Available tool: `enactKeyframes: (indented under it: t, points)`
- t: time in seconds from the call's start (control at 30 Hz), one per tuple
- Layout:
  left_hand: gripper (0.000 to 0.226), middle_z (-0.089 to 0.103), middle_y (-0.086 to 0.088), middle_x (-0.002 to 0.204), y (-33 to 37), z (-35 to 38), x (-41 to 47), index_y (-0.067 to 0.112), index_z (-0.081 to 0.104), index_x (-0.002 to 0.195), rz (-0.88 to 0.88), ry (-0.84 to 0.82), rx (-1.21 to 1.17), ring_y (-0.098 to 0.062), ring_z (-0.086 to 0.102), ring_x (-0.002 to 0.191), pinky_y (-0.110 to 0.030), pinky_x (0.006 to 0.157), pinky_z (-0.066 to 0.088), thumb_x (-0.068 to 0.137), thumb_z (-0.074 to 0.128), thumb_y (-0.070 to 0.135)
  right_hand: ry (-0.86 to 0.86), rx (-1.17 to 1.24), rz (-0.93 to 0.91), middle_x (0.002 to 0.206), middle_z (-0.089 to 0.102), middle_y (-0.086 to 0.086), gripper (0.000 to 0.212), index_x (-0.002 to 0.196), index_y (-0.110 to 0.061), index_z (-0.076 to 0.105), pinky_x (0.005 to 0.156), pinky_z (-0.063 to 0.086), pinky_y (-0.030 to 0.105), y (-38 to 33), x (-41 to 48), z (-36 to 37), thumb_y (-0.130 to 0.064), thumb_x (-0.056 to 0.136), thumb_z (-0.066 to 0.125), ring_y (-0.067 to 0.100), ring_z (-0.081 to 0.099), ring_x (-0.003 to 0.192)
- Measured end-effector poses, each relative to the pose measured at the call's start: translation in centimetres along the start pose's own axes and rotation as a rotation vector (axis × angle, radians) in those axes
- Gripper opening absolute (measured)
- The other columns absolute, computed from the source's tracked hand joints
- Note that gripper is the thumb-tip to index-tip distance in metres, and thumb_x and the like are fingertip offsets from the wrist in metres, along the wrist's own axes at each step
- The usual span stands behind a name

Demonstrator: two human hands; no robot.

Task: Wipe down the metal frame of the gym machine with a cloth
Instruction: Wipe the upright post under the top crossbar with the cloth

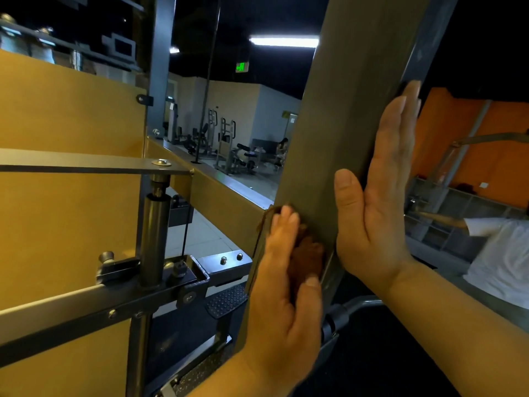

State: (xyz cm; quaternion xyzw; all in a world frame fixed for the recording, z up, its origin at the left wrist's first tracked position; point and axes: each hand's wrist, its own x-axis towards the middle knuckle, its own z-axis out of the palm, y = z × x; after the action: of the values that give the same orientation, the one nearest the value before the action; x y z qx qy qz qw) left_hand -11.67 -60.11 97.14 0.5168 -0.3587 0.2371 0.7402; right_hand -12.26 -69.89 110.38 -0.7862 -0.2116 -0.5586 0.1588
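A thick grey metal post (340,116) of the gym machine frame slants up through the middle of the head view. My left hand (282,285) presses a brown cloth (306,256) flat against the lower part of the post, fingers straight, thumb along the cloth's right side. My right hand (380,196) lies flat against the post's right edge higher up, fingers straight and pointing up, thumb on the front face. Most of the cloth is hidden under my left hand.
Yellow panels (65,116) with grey bars, a steel guide rod (153,233) and bolts fill the left. A studded footplate (227,300) sits below. A person in a white shirt (501,253) is at the right. Other gym machines (229,147) stand far behind.
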Motion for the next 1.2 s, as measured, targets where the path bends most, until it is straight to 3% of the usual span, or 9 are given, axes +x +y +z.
enactKeyframes:
  t: [0.1, 0.27, 0.33, 0.5, 0.67, 0.77, 0.87, 1.0, 1.2]
  points:
    - [0.068, 0.025, 0.006, 0.171, -0.6, -0.2, -0.8, 0.014, 0.03, 0.161, 0.049, -0.051, 0.026, -0.022, 0.019, 0.16, -0.056, 0.123, 0.031, 0.094, 0.044, 0.011, 0.014, 0.003, 0.029, 0.162, -0.004, 0.038, 0.065, 0.152, 0.018, 0.003, 0.125, 0.001, 0.061, -0.2, -0.2, 0.1, -0.005, 0.104, 0.041, 0.046, -0.006, 0.154]
    - [0.071, 0.029, 0.014, 0.169, -3.3, -1.5, -4.0, 0.047, 0.035, 0.156, -0.074, 0.046, -0.001, -0.012, 0.024, 0.157, -0.039, 0.121, 0.036, 0.09, 0.046, 0.022, 0.012, -0.007, 0.083, 0.168, -0.01, 0.019, 0.069, 0.158, -0.005, -0.005, 0.128, -0.003, 0.039, -0.6, -2.7, 0.8, -0.008, 0.106, 0.041, 0.03, -0.011, 0.158]
    - [0.066, 0.03, 0.014, 0.168, -3.1, -1.4, -2.8, 0.042, 0.035, 0.158, -0.079, 0.055, -0.001, -0.015, 0.025, 0.157, -0.044, 0.124, 0.034, 0.094, 0.046, 0.025, 0.003, -0.016, 0.096, 0.168, -0.01, 0.016, 0.07, 0.158, -0.008, -0.006, 0.128, -0.004, 0.036, -0.8, -4.2, 1.3, -0.012, 0.107, 0.041, 0.027, -0.012, 0.158]
    - [0.06, 0.038, 0.009, 0.165, -1.3, -0.9, 0.4, 0.024, 0.033, 0.158, -0.062, 0.078, -0.024, -0.016, 0.037, 0.152, -0.043, 0.12, 0.04, 0.099, 0.046, 0.027, -0.009, -0.025, 0.114, 0.169, -0.012, 0.009, 0.073, 0.159, -0.004, -0.005, 0.128, -0.002, 0.038, -0.7, -6.9, 2.3, -0.017, 0.104, 0.041, 0.027, -0.013, 0.158]
    - [0.064, 0.035, 0.0, 0.167, -3.8, -1.7, -3.5, 0.011, 0.039, 0.156, 0.07, -0.003, 0.106, -0.026, 0.028, 0.157, -0.042, 0.123, 0.035, 0.093, 0.048, 0.01, 0.018, 0.011, 0.103, 0.167, -0.007, 0.007, 0.069, 0.157, -0.001, -0.001, 0.128, -0.002, 0.037, -0.5, -7.2, 2.6, -0.016, 0.103, 0.04, 0.026, -0.012, 0.158]
    - [0.065, 0.037, -0.002, 0.166, -3.6, -1.7, -2.8, 0.015, 0.04, 0.156, 0.054, 0.004, 0.075, -0.027, 0.029, 0.156, -0.048, 0.122, 0.036, 0.092, 0.047, 0.009, 0.022, 0.005, 0.104, 0.167, -0.007, 0.005, 0.069, 0.157, -0.001, -0.001, 0.128, -0.002, 0.037, -0.5, -7.1, 2.6, -0.017, 0.103, 0.04, 0.026, -0.011, 0.158]
    - [0.063, 0.037, 0.0, 0.166, -2.8, -1.5, -1.7, 0.014, 0.039, 0.155, 0.051, 0.001, 0.061, -0.025, 0.03, 0.156, -0.041, 0.123, 0.035, 0.092, 0.047, 0.01, 0.025, 0.003, 0.103, 0.166, -0.006, 0.004, 0.068, 0.156, -0.002, -0.001, 0.128, -0.001, 0.038, -0.5, -7.2, 2.6, -0.017, 0.103, 0.04, 0.026, -0.011, 0.158]
    - [0.067, 0.033, -0.004, 0.168, -3.8, -1.8, -3.6, 0.015, 0.037, 0.158, 0.052, -0.019, 0.067, -0.029, 0.027, 0.157, -0.053, 0.123, 0.034, 0.092, 0.047, 0.009, 0.031, 0.001, 0.116, 0.167, -0.007, 0.004, 0.068, 0.157, -0.001, 0.0, 0.128, -0.001, 0.039, -0.7, -7.3, 2.6, -0.017, 0.103, 0.039, 0.025, -0.011, 0.158]
    - [0.063, 0.035, -0.001, 0.167, -2.5, -2.0, -1.1, 0.018, 0.039, 0.157, 0.095, -0.038, 0.079, -0.027, 0.026, 0.157, -0.051, 0.125, 0.03, 0.094, 0.045, 0.009, 0.03, 0.009, 0.153, 0.168, -0.007, 0.003, 0.067, 0.158, -0.001, 0.001, 0.129, 0.004, 0.046, -1.0, -8.7, 3.1, -0.021, 0.105, 0.037, 0.029, -0.008, 0.158]
